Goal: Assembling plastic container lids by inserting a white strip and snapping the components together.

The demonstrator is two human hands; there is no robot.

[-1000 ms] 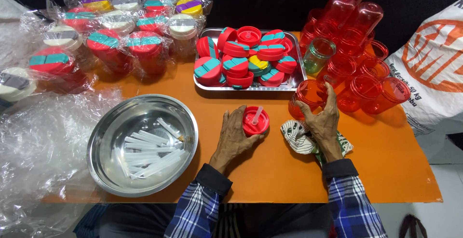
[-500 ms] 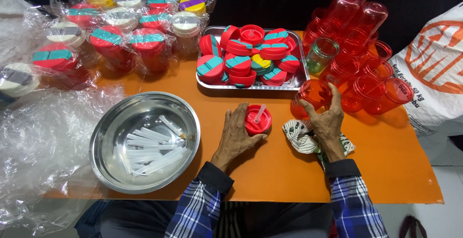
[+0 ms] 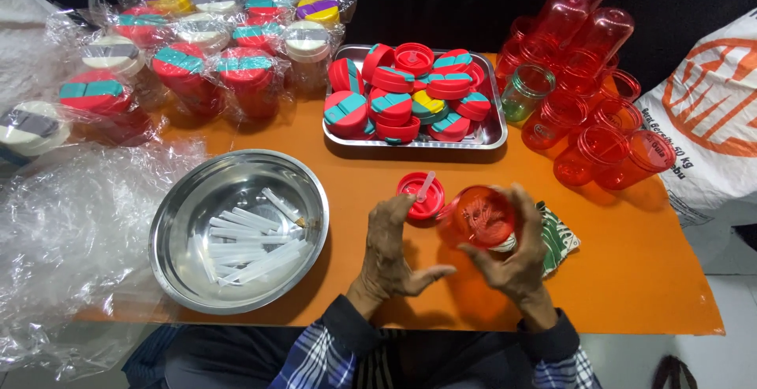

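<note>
1. Red translucent plastic cup [image 3: 482, 217] sits in the right hand [image 3: 516, 259], tilted so its open mouth faces the camera; the fingers curl around its far and right side and the thumb reaches toward its near rim, so the hand grips the cup just above the orange table [image 3: 631, 278].
2. Something pale and thin shows inside the cup, too blurred to tell what.
3. Just left of the cup, a red lid [image 3: 420, 195] lies flat on the table with a short white straw [image 3: 426, 186] standing out of it.
4. Left hand [image 3: 392, 248] rests on the table with its fingers loosely spread and its fingertips at the near edge of the lid; it holds nothing, and whether it touches the lid I cannot tell. Its thumb points right, toward the other hand.
5. Under the right hand lies a folded green and white cloth [image 3: 561, 239].
6. To the left, a round steel bowl [image 3: 189, 278] holds a heap of white straws.
7. Beyond the lid, a steel tray [image 3: 493, 138] is piled with red lids bearing teal, yellow and red flaps.
8. Stacks of red cups [image 3: 583, 50] stand at the right, one clear green jar [image 3: 527, 91] among them.
9. Finished cups wrapped in clear plastic [image 3: 197, 42] fill the far left.
</note>
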